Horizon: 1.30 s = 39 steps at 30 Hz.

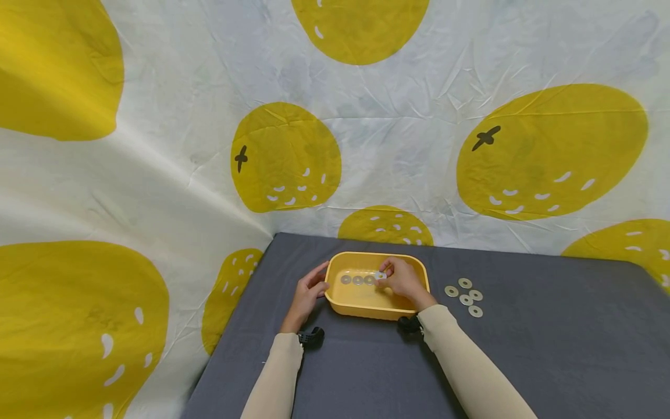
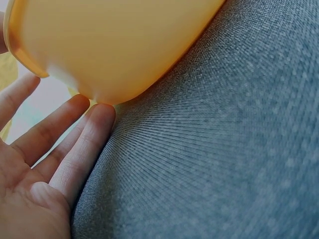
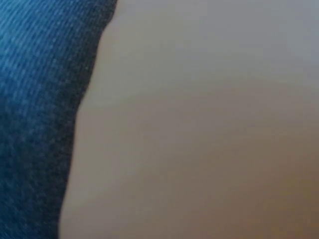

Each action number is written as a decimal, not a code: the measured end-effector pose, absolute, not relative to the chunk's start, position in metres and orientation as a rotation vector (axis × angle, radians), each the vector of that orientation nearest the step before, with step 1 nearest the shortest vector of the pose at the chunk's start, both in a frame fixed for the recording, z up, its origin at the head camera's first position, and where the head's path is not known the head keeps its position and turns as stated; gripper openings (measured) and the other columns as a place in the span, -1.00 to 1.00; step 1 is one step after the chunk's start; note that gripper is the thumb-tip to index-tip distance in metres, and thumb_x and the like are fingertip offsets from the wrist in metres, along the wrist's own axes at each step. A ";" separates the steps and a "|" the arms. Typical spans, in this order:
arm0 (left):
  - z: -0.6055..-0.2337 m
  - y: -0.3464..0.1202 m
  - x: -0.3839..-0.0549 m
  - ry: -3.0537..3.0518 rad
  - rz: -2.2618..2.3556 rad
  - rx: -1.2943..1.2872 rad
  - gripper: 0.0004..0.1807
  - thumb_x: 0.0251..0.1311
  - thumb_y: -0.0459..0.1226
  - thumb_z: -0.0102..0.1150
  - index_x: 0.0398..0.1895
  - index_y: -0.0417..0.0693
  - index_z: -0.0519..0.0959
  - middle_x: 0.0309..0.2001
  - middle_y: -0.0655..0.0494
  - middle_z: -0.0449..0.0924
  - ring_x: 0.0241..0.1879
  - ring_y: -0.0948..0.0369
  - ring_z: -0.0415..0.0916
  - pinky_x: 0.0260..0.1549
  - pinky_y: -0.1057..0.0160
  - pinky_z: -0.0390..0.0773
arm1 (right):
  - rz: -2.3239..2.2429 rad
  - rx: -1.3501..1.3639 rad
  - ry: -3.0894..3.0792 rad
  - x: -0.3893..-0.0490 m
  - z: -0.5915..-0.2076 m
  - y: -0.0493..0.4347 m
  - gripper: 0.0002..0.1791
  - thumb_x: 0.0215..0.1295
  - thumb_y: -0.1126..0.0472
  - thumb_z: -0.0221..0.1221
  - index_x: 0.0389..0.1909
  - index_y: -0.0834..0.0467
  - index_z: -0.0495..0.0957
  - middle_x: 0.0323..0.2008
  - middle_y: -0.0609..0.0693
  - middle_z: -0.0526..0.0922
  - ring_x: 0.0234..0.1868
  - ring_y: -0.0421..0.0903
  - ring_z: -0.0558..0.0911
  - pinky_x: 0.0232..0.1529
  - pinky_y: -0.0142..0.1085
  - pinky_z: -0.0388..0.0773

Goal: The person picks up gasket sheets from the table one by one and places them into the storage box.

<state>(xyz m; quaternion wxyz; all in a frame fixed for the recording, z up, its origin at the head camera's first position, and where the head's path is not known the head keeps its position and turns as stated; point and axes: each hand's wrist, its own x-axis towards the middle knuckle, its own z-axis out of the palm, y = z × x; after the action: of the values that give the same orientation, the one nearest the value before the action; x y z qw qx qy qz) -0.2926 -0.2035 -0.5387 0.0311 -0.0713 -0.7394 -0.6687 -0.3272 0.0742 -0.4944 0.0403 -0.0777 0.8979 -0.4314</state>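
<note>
A yellow plastic basin (image 1: 366, 311) sits on the dark cloth. My left hand (image 1: 309, 291) is at its left end; in the left wrist view, fairly straight fingers (image 2: 82, 154) touch the outer wall of the basin (image 2: 114, 45). Over the inside of the basin, my right hand (image 1: 402, 279) pinches a flat metal washer (image 1: 381, 276) between thumb and fingertips. Three more washers (image 1: 357, 280) lie in a row on the basin's floor, just left of those fingertips. Blurred skin fills most of the right wrist view, so the fingers are hidden there.
Several loose washers (image 1: 465, 299) lie in a cluster on the dark grey tablecloth (image 1: 549, 326), right of the basin. Behind and to the left hangs a white fabric (image 1: 392, 157) printed with yellow fruit. Each wrist wears a black band.
</note>
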 end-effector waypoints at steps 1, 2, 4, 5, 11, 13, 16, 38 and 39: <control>-0.538 -0.204 -0.293 -2.279 -2.061 -0.224 -0.37 0.30 -0.39 0.15 0.47 0.06 0.44 0.17 -0.24 0.64 0.12 -0.13 0.62 -0.16 0.34 0.67 | -1.324 -0.232 2.748 -0.327 -0.494 0.074 -0.65 0.08 0.26 0.51 -0.17 0.21 0.58 -0.39 0.02 0.47 -0.42 -0.06 0.42 -0.41 -0.30 0.36; -0.538 -0.204 -0.293 -2.277 -2.066 -0.228 -0.36 0.31 -0.39 0.15 0.48 0.05 0.43 0.17 -0.25 0.63 0.12 -0.14 0.61 -0.16 0.35 0.66 | -1.323 -0.229 2.746 -0.327 -0.494 0.074 -0.65 0.08 0.27 0.51 -0.17 0.21 0.58 -0.39 0.03 0.47 -0.42 -0.06 0.42 -0.41 -0.30 0.35; -0.538 -0.204 -0.293 -2.277 -2.076 -0.231 -0.37 0.32 -0.39 0.15 0.49 0.05 0.42 0.18 -0.26 0.63 0.13 -0.16 0.60 -0.15 0.35 0.66 | -1.325 -0.222 2.741 -0.326 -0.494 0.074 -0.64 0.07 0.28 0.51 -0.17 0.21 0.58 -0.40 0.04 0.47 -0.42 -0.06 0.41 -0.41 -0.30 0.34; -0.539 -0.204 -0.293 -2.276 -2.081 -0.235 -0.37 0.34 -0.39 0.14 0.49 0.04 0.41 0.18 -0.28 0.62 0.13 -0.17 0.60 -0.15 0.36 0.66 | -1.327 -0.218 2.737 -0.326 -0.494 0.074 -0.64 0.07 0.28 0.51 -0.17 0.22 0.57 -0.40 0.04 0.47 -0.43 -0.06 0.41 -0.41 -0.30 0.34; -0.540 -0.206 -0.293 -2.278 -2.096 -0.249 -0.39 0.38 -0.37 0.14 0.50 0.08 0.40 0.22 -0.30 0.59 0.19 -0.24 0.55 -0.15 0.38 0.65 | -1.317 -0.195 2.712 -0.326 -0.495 0.074 -0.63 0.06 0.29 0.51 -0.17 0.23 0.57 -0.43 0.04 0.44 -0.46 -0.08 0.39 -0.43 -0.31 0.33; -0.542 -0.207 -0.293 -2.276 -2.096 -0.249 -0.39 0.39 -0.38 0.13 0.50 0.07 0.40 0.23 -0.31 0.58 0.19 -0.26 0.54 -0.16 0.38 0.65 | -1.298 -0.189 2.715 -0.325 -0.496 0.073 -0.62 0.05 0.28 0.52 -0.17 0.22 0.57 -0.44 0.03 0.44 -0.48 -0.08 0.39 -0.44 -0.31 0.33; -0.543 -0.207 -0.293 -2.271 -2.090 -0.246 -0.38 0.37 -0.39 0.13 0.51 0.05 0.39 0.22 -0.31 0.58 0.18 -0.25 0.54 -0.17 0.38 0.65 | -1.266 -0.183 2.730 -0.325 -0.497 0.072 -0.61 0.04 0.28 0.53 -0.17 0.22 0.56 -0.45 0.02 0.44 -0.48 -0.08 0.39 -0.43 -0.31 0.33; -0.517 -0.205 -0.276 -2.282 -2.130 -0.337 -0.37 0.36 -0.45 0.09 0.52 -0.14 0.34 0.20 -0.47 0.53 0.17 -0.37 0.50 -0.12 0.33 0.68 | -1.371 -0.262 2.782 -0.321 -0.495 0.077 -0.82 0.28 0.27 0.29 -0.15 0.25 0.58 -0.40 0.04 0.51 -0.44 -0.08 0.44 -0.38 -0.28 0.36; -0.516 -0.205 -0.276 -2.280 -2.136 -0.338 -0.36 0.36 -0.45 0.09 0.52 -0.13 0.34 0.21 -0.47 0.53 0.18 -0.37 0.49 -0.12 0.33 0.68 | -1.401 -0.312 2.774 -0.320 -0.492 0.079 -0.84 0.32 0.27 0.27 -0.15 0.25 0.57 -0.39 0.04 0.51 -0.43 -0.08 0.44 -0.37 -0.28 0.37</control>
<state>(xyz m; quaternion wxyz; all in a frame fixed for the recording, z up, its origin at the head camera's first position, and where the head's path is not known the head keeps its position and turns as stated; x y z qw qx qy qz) -0.2760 -0.2046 -0.5162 -0.0005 -0.1075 -0.7256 -0.6796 -0.3202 0.0793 -0.4923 0.0092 -0.0999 0.8881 -0.4486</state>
